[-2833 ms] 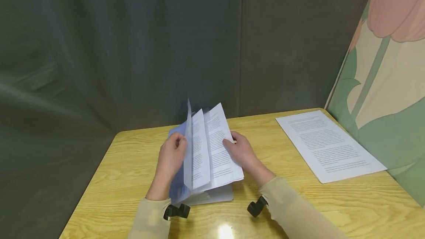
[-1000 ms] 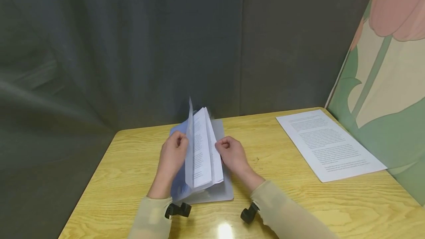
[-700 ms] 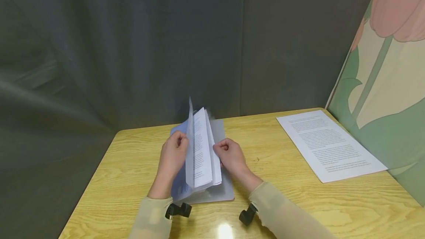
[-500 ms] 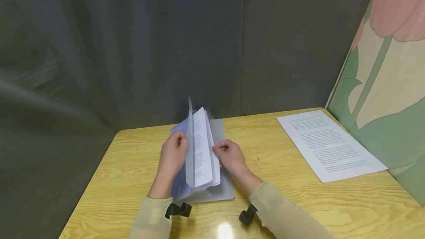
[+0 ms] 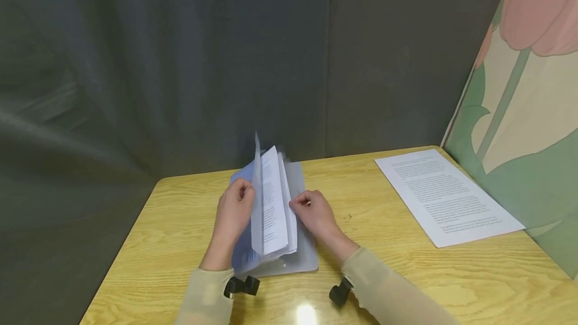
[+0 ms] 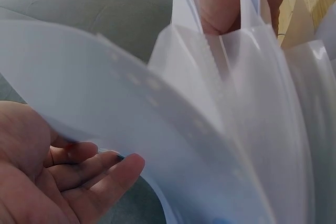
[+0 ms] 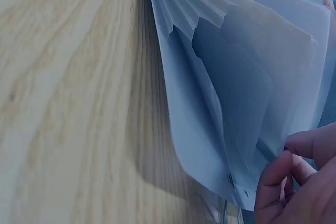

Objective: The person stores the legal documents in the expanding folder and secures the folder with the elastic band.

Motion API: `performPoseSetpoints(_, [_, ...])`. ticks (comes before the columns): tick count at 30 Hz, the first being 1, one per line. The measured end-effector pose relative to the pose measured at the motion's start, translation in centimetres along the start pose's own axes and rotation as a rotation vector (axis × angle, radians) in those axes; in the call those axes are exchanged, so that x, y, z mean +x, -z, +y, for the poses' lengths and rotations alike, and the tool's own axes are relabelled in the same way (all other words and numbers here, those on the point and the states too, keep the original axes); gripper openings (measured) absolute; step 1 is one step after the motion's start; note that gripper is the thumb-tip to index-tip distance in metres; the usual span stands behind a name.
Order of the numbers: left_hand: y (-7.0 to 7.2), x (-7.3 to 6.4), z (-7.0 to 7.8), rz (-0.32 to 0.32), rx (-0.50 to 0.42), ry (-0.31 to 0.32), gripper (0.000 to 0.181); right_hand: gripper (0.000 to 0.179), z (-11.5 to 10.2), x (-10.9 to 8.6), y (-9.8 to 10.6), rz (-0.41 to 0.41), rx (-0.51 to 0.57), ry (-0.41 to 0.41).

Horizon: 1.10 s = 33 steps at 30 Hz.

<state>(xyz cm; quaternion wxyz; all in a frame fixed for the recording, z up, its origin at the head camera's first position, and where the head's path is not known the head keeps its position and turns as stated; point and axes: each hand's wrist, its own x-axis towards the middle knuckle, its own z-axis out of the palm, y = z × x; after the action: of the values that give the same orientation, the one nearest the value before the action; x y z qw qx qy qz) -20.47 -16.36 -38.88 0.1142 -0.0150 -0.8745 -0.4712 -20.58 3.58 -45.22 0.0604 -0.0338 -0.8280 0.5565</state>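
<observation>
A blue-grey display folder (image 5: 308, 255) stands partly open on the table, its clear plastic pockets fanned. My left hand (image 5: 232, 209) pinches the raised plastic leaves (image 5: 256, 222) at their left side. A printed page (image 5: 273, 204) faces me inside a pocket. Behind it, white paper sheets (image 5: 291, 232) stick out at the right, and my right hand (image 5: 314, 213) pinches their right edge. In the left wrist view, curled fingers (image 6: 105, 182) lie against a bent plastic leaf (image 6: 131, 108). The right wrist view shows thumb and forefinger (image 7: 275, 179) meeting at the leaves' edge.
A stack of printed paper (image 5: 447, 197) lies on the right of the wooden table (image 5: 180, 224). A dark curtain (image 5: 244, 64) hangs behind the table's back edge. A panel with a tulip picture (image 5: 533, 124) borders the right side.
The right hand has moved left, and the sheets it holds have slid left into the folder, leaving a narrow strip visible. More of the grey back cover shows. The left hand stays put.
</observation>
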Motion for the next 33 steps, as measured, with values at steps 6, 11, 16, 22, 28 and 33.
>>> performPoseSetpoints(6, [-0.1,0.1,-0.1,-0.008,-0.006,0.016,0.018,0.011,0.2,-0.1,1.0,0.012,-0.108,0.086])
performPoseSetpoints(11, [-0.2,0.0,-0.1,-0.008,-0.003,0.016,0.018,0.009,0.2,-0.2,2.3,0.019,-0.128,0.135])
performPoseSetpoints(16, [-0.1,0.0,-0.1,-0.011,0.002,0.008,0.018,0.017,0.4,0.0,3.7,0.002,-0.138,0.113])
performPoseSetpoints(22, [0.0,0.0,-0.1,-0.005,0.005,-0.002,0.018,0.032,0.5,0.1,5.7,0.006,-0.258,0.120])
performPoseSetpoints(28, [-0.1,0.0,-0.1,-0.004,0.001,-0.004,0.018,0.042,0.8,-0.2,8.4,0.015,-0.374,0.143])
performPoseSetpoints(33, [-0.1,0.1,-0.1,-0.004,0.005,-0.016,0.018,0.050,1.6,-0.2,10.5,0.021,-0.420,0.164])
